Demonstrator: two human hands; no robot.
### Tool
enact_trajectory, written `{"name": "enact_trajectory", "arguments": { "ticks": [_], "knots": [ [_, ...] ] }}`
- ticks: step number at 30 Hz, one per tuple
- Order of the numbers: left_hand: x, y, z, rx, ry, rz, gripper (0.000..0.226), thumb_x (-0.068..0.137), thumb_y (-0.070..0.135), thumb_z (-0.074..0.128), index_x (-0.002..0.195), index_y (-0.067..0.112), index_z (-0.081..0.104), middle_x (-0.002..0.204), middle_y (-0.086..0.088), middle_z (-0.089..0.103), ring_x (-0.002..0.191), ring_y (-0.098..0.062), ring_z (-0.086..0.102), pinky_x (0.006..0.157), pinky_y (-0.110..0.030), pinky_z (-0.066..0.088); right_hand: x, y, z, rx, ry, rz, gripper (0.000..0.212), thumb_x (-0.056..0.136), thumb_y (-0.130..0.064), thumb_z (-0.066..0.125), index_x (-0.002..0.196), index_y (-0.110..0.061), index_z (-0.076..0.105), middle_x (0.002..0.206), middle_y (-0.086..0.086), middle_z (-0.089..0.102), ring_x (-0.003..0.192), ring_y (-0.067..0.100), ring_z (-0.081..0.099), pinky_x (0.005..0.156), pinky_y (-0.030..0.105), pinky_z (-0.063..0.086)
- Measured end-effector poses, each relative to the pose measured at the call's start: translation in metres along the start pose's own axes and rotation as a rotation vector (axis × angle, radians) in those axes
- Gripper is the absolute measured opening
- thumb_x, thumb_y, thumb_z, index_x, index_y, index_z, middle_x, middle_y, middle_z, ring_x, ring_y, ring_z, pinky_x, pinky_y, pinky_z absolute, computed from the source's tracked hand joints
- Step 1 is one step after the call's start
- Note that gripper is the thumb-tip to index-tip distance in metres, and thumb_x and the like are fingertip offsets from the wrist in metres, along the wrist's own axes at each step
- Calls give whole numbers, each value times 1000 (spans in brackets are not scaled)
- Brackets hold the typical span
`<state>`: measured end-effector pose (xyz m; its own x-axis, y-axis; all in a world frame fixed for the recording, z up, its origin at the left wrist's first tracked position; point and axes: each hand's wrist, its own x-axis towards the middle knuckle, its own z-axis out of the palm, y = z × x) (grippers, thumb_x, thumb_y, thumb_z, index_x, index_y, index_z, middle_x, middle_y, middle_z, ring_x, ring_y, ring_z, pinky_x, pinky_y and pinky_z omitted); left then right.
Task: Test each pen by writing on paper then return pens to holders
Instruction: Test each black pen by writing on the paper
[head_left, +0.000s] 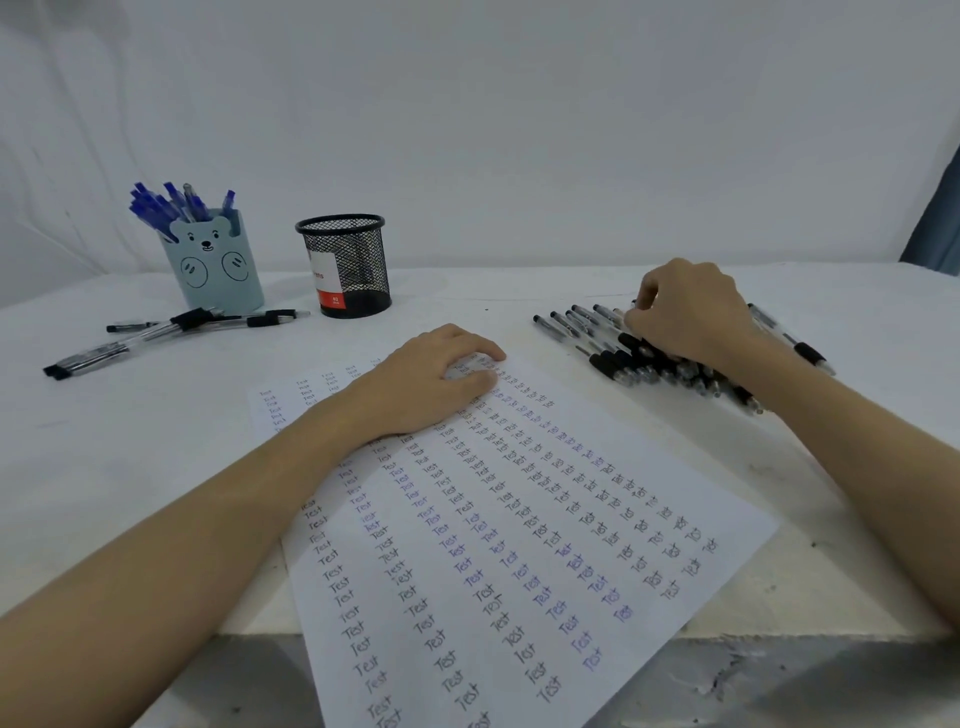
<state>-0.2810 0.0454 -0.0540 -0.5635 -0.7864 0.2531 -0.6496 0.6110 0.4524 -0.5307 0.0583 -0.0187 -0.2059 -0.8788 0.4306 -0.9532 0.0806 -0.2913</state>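
Head view, the only one we have. Our left hand (441, 379) lies on the upper part of the paper (519, 519), fingers loosely bent with the tips pressing the sheet down – it holds nothing, just pins the page. The paper sits tilted across the near table edge, lower corner hanging off, and is covered in columns of "Test" in black & blue ink.

Our right hand (685, 312) is over the pile of black pens (613, 358) to the right of the sheet, fingers curled down into the pens. It looks like thumb & forefinger are pinching one pen near the far side of the pile, but the hand hides the contact, so we can't tell for sure.

Far left: the bear holder (213, 265) is packed w/ blue pens (161, 205). Just beside it, the mesh holder (345, 265) shows no pens inside. A few loose black pens (171, 327) lie on the table (104, 467) in front of the bear holder.

Our read: we're at the pick-up step – taking the next black pen to test. Next move calls for lifting one pen clear w/o dragging its neighbours, then bringing the tip to a free spot on the sheet, of which little is left.
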Motion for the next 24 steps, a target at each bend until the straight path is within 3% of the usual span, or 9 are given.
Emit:
{"name": "enact_trajectory", "arguments": {
  "ticks": [3,5,10,15,18,21,24],
  "knots": [
    [-1,1,-2,-15,13,27,27,94,35,50,120,31,57,128,8,49,116,-8,47,97,-24,35,-2,-6,-6,72,42,1,10,83,-16,58,83,-8,63,62,2,51,63,24,49,51,23,32],
    [-4,-1,-7,10,28,53,25,94,31,52,118,30,58,126,9,50,115,-8,48,100,-27,37,-4,-19,-9,102,40,-62,10,84,-18,57,81,-10,63,66,3,55,67,25,51,53,24,32],
    [-28,-24,-40,103,60,-33,22,94,30,50,115,33,58,126,13,50,113,-1,43,92,-19,30,-6,-86,-14,72,-193,-377,14,85,-23,59,81,-11,64,74,1,61,68,21,56,64,27,43],
    [-88,-73,-85,164,143,-221,18,93,27,53,107,36,60,121,13,54,116,-6,45,94,-24,32,-3,-184,-9,64,-338,-666,24,86,-25,59,85,-2,64,72,5,54,73,22,50,61,27,38],
    [-124,-100,-107,165,235,-343,17,92,29,53,105,35,61,118,14,54,110,-6,50,88,-23,34,-5,-231,5,-31,-378,-781,21,88,-21,54,90,-2,64,80,6,57,81,25,54,65,29,42],
    [-154,-126,-124,149,306,-413,15,92,28,53,102,35,62,120,9,55,114,-10,50,93,-26,36,-10,-277,24,-108,-361,-872,29,89,-14,47,108,1,63,105,13,62,102,30,57,80,36,48],
    [-176,-146,-134,185,356,-460,15,91,25,54,100,35,60,116,7,57,112,-12,50,94,-27,36,-15,-314,51,-141,-348,-940,33,88,-9,44,116,0,58,115,14,59,108,31,53,84,37,49]
  ]
}}
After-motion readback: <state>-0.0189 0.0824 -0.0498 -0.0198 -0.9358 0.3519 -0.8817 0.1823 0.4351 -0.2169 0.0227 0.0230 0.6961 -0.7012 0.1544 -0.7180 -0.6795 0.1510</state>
